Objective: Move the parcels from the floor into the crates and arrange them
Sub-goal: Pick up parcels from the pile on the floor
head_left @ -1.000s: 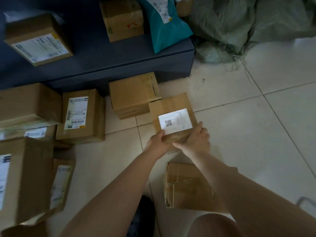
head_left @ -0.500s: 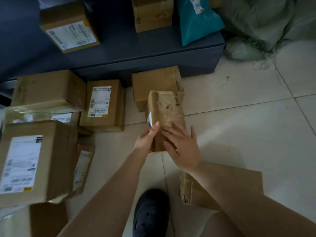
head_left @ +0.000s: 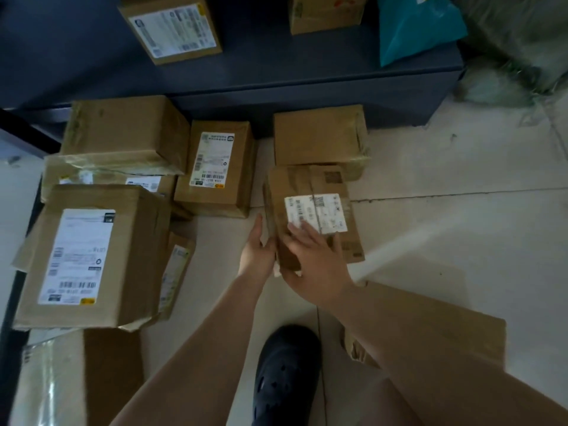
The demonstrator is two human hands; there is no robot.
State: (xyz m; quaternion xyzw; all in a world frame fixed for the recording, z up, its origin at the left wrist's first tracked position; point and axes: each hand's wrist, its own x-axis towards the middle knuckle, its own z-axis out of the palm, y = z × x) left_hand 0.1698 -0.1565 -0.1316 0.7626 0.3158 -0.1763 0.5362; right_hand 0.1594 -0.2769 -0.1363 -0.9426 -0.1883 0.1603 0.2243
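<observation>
I hold a small cardboard parcel (head_left: 310, 192) with a white label facing up, just above the tiled floor. My left hand (head_left: 256, 250) lies flat against its left side with straight fingers. My right hand (head_left: 316, 262) covers its near end, fingers spread over the top and thumb curled round the edge. Behind it stands the dark blue-grey crate (head_left: 307, 96). Inside the crate are a labelled box (head_left: 172, 29), a plain box (head_left: 325, 10) and a teal mailer bag (head_left: 415, 26).
Floor parcels crowd the left: a large labelled box (head_left: 89, 256), a taped box (head_left: 126, 133), an upright labelled box (head_left: 218, 167). A plain box (head_left: 319, 136) sits against the crate. A flat parcel (head_left: 430, 327) lies under my right arm. My dark shoe (head_left: 285, 373) is below; a green sack (head_left: 516, 41) is at the far right.
The parcel has been turned over in my hands, from label up to edge-on and back to a labelled face up. My view has shifted left and closer to the boxes.
</observation>
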